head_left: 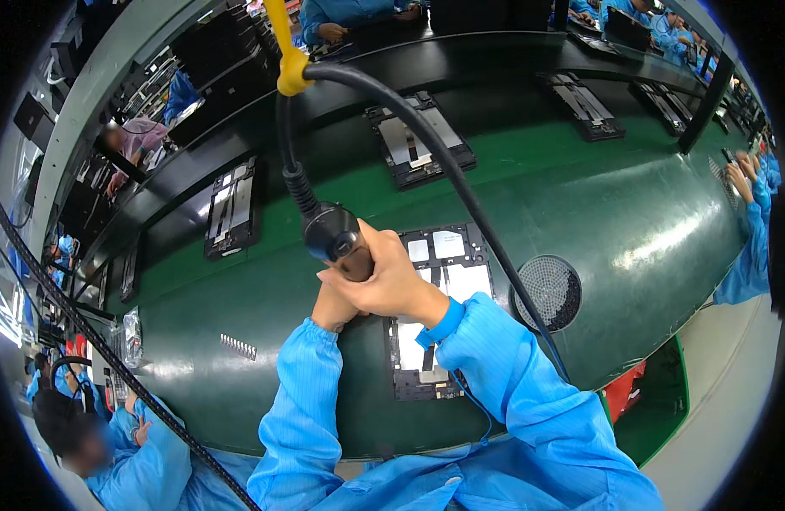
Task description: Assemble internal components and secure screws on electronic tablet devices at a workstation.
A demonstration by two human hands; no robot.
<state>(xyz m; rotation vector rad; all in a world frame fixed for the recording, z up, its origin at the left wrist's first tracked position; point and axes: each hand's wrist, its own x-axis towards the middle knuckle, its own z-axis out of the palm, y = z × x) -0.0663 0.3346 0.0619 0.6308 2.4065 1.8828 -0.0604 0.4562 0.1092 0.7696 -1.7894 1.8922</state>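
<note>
A black electric screwdriver hangs from a thick cable, and my right hand is wrapped round its body. My left hand lies close under the right, by the lower part of the screwdriver; its fingers are mostly hidden. The screwdriver's tip is out of sight behind my hands. Beneath and to the right of them, an opened tablet housing with silvery battery panels lies on the green bench mat. A blue wrist strap with a cord circles my right wrist.
Right of the tablet housing sits a round dish with small black screws. A small ridged strip lies to the left. More tablet housings line the black far track. A green bin stands lower right. Co-workers sit on both sides.
</note>
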